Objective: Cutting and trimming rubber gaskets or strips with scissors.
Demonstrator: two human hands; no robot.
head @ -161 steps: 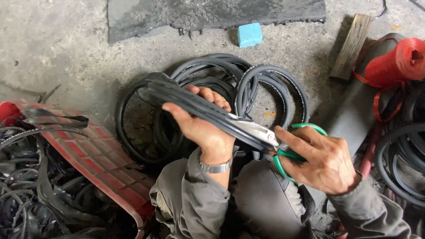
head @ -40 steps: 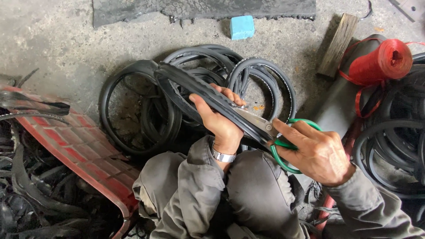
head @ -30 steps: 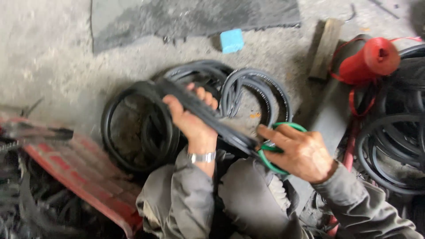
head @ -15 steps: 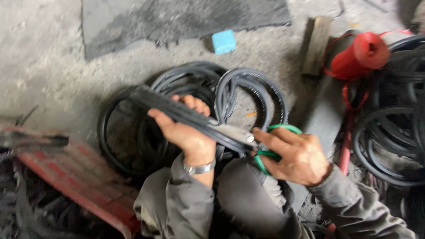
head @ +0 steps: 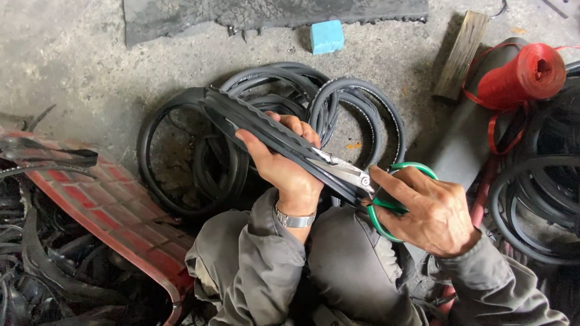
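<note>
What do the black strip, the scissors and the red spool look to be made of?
Black strip: seemingly rubber, matte black with a ribbed edge, bending in the left hand. Scissors: shiny bare metal blades, glossy green handle loops, probably plastic, in the right hand. Red spool: wound glossy red twine or plastic tape, with loose strands trailing; which one is unclear.

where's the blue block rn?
Head view, top centre: the blue block lies on the concrete floor, just below the dark mat's edge and above the coiled black rubber strips, apart from both hands.
</note>
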